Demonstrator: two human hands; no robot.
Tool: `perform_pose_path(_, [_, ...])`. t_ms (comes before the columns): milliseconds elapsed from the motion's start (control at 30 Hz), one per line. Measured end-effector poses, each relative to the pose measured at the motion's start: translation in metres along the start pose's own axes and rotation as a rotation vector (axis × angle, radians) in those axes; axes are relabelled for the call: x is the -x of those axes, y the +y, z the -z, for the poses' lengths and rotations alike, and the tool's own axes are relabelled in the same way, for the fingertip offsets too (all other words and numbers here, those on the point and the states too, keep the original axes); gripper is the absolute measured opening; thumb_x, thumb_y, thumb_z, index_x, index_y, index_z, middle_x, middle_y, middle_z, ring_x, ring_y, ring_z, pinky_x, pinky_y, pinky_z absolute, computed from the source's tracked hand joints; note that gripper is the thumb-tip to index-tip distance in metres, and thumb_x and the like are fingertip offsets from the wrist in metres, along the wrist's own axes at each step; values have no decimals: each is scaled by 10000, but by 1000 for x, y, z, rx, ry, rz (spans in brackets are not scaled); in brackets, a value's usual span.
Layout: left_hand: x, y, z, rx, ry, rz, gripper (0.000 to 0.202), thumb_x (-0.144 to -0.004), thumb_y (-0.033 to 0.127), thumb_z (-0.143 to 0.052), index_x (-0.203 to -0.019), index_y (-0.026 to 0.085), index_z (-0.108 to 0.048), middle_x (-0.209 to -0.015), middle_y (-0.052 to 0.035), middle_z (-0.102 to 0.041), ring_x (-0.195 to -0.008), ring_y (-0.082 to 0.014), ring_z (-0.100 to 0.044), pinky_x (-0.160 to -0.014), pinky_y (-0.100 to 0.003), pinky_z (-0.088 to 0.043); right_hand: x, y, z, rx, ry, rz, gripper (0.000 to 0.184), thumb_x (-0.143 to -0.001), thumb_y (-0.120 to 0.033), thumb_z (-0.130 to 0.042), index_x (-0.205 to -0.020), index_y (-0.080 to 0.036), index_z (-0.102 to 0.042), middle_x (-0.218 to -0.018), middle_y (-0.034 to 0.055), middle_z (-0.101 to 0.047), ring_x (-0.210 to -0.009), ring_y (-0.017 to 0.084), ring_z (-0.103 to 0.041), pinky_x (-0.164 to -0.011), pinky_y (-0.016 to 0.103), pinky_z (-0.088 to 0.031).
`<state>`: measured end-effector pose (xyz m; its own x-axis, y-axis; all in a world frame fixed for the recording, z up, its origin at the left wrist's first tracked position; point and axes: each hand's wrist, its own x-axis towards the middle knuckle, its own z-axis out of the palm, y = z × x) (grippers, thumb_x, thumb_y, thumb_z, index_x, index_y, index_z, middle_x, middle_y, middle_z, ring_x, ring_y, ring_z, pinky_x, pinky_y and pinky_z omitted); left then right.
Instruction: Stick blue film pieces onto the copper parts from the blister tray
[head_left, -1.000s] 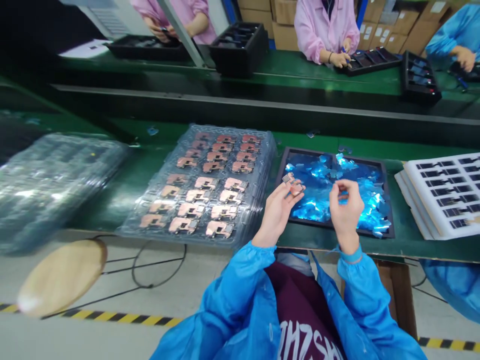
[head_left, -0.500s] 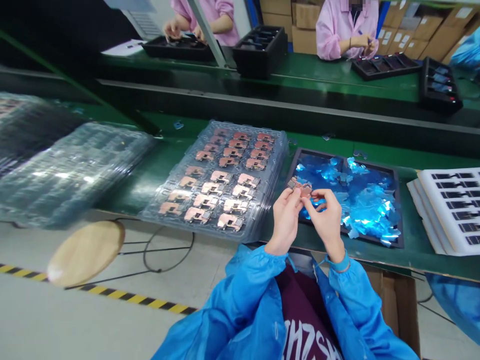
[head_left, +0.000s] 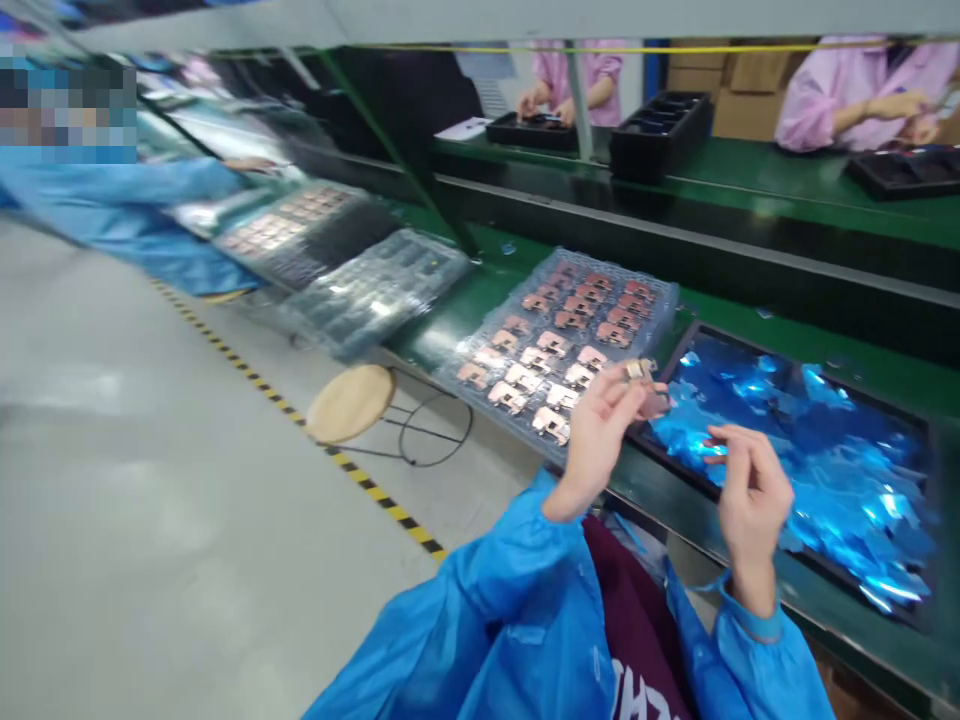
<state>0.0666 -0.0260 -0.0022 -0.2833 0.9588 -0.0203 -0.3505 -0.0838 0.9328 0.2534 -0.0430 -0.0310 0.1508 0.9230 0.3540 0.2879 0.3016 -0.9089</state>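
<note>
Your left hand (head_left: 600, 425) pinched a flat, coppery, notched part (head_left: 657, 403), seemingly unfinished; your right hand (head_left: 754, 490), apart near shiny blue film scraps (head_left: 847, 480), had an unclear grip. Leftward, a clear plastic tray (head_left: 667, 300) bore many similar parts (head_left: 553, 425).

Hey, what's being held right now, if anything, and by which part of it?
The left grip holds a copper-coloured electronic component by its side nearest the palm. Whether the right grip pinches anything can't be told.

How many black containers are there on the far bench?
3: the left tray, the tall box in the middle, and the right tray at the picture edge. More may be hidden.
</note>
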Motion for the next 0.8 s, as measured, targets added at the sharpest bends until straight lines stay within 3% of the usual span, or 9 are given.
perform_pose_path(67, [-27,28,51,-208,68,-164,418,-920,414,-817,-1249,210,-660,-1016,-84,-816,-874,-228,-794,-802,-350,-636,1,3,10,7,37,-3,322,-1093,-412,-571,-995,-205,-798,-1029,91,-759,-782,200,-723,-652,342,-606])
perform_pose_path(133, [-57,58,110,-517,128,-277,301,-896,346,-800,-1127,192,-684,-988,-72,-792,-859,-219,-768,-798,-346,-618,0,7,18,16,82,-19,327,-1085,-430,-591,-986,-195,-796,-1018,92,-758,-780,204,-726,-654,349,-605])
perform_pose_path(233, [-97,95,186,-1073,110,-282,194,-923,308,-705,-1059,179,-753,-1056,-89,-766,-848,-214,-724,-819,-355,-576,-1,11,22,31,102,-33,347,-1082,-455,-597,-979,-191,-798,-1007,94,-760,-796,214,-728,-671,362,-600])
perform_pose_path(300, [-115,110,217,-1339,-41,-207,163,-910,279,-677,-979,186,-791,-1031,-93,-767,-897,-229,-707,-888,-370,-546,-1,12,22,32,69,-33,350,-1081,-458,-598,-966,-195,-798,-1016,95,-765,-793,214,-728,-678,366,-595])
perform_pose_path(400, [-125,117,238,-1531,-291,-116,179,-913,310,-664,-919,219,-817,-920,-75,-783,-926,-239,-700,-990,-395,-496,-2,13,19,26,2,-24,334,-1082,-439,-601,-944,-204,-793,-1021,90,-772,-798,211,-729,-676,358,-592])
perform_pose_path(533, [-115,118,245,-1631,-432,-142,337,-980,486,-595,-947,250,-834,-857,-65,-788,-910,-246,-710,-991,-398,-504,-2,18,19,31,-27,-9,303,-1083,-398,-600,-946,-210,-795,-1014,88,-779,-857,224,-732,-702,357,-594])
perform_pose_path(633, [-114,119,229,-1713,-420,-300,496,-1024,572,-489,-997,218,-834,-1008,-113,-803,-942,-274,-705,-946,-420,-546,-3,20,23,44,-28,-21,294,-1090,-360,-584,-947,-216,-795,-1014,87,-786,-873,227,-735,-729,362,-589])
perform_pose_path(700, [-129,113,194,-1696,-427,-431,527,-1052,573,-439,-1086,219,-829,-1111,-127,-794,-1015,-303,-697,-957,-442,-553,-4,18,25,38,-22,-31,282,-1096,-328,-571,-960,-225,-795,-990,74,-785,-866,218,-734,-729,353,-586])
perform_pose_path(800, [-169,81,92,-1578,-632,-596,450,-1081,512,-451,-1181,261,-811,-1155,-96,-789,-1111,-306,-688,-1025,-438,-533,-7,13,27,4,12,-30,260,-1101,-266,-560,-998,-242,-797,-961,51,-778,-875,196,-733,-732,325,-586])
